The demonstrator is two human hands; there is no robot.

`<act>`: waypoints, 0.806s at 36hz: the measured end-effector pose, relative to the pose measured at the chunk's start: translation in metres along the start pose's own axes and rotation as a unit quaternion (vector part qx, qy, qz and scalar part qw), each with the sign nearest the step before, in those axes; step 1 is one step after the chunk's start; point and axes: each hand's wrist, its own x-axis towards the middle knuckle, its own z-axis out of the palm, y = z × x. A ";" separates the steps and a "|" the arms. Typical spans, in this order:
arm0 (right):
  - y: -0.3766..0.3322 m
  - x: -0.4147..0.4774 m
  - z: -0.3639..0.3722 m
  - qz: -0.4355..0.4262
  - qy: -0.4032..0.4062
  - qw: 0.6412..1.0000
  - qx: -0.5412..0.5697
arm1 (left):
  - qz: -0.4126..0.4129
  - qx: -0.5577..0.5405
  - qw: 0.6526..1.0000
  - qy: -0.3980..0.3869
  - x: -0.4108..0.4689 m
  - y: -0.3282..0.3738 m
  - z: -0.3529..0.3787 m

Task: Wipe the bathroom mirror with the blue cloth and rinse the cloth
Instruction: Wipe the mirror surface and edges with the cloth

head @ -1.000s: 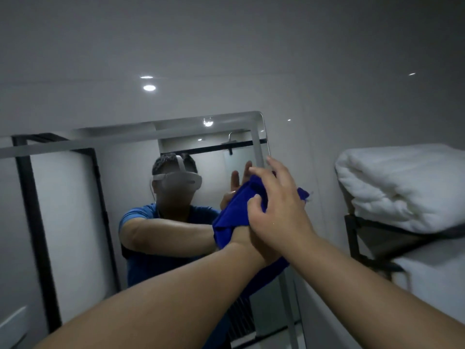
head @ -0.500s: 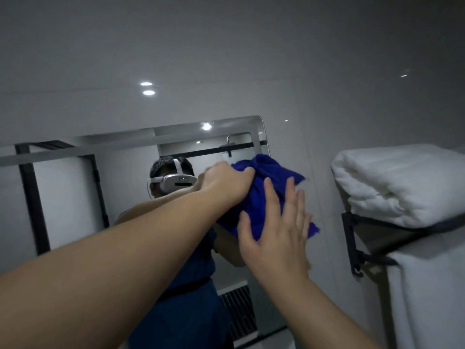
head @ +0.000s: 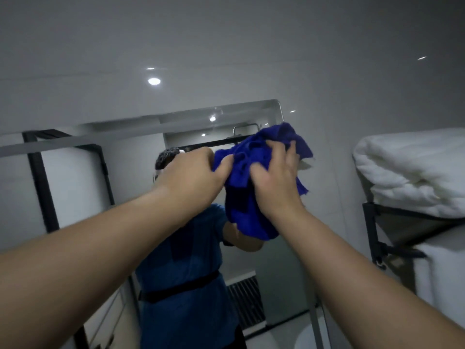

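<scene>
View: head camera, the only one
Change: half a second ago the right hand (head: 276, 182) lay flat with straight fingers; now its fingers curl into the blue cloth (head: 241, 197), and the bundle sits higher
Left hand (head: 193, 177): pinches the cloth's left side, thumb on the fabric
Cloth position: bunched between both hands, up by the top right corner of the mirror (head: 75, 185)
Task meaning: looks like regripping mid-wipe; rinsing is not yet begun
Edges: the cloth overlaps the mirror's right edge onto the wall
Open room: broad glass lies leftward and below; white towels (head: 407, 172) on a black rack (head: 372, 222) crowd the right
</scene>
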 end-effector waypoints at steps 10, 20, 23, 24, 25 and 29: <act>0.032 -0.034 0.052 -0.139 0.065 0.967 -0.203 | 0.123 0.161 0.977 0.059 -0.046 -0.050 0.028; 0.126 -0.074 0.021 -0.152 0.105 0.967 -0.173 | 0.127 0.182 0.969 -0.104 -0.093 -0.047 0.031; 0.102 -0.042 0.016 -0.077 0.132 0.979 -0.138 | 0.092 0.185 0.976 -0.071 -0.091 -0.063 0.021; 0.090 -0.032 0.017 -0.058 0.147 0.978 -0.135 | 0.078 0.190 0.977 -0.061 -0.090 -0.070 0.018; 0.079 -0.023 0.021 -0.049 0.161 0.976 -0.139 | 0.063 0.191 0.978 -0.053 -0.090 -0.077 0.016; 0.031 -0.026 0.059 -0.086 0.154 0.971 -0.161 | 0.015 0.174 0.983 -0.056 -0.099 -0.094 0.015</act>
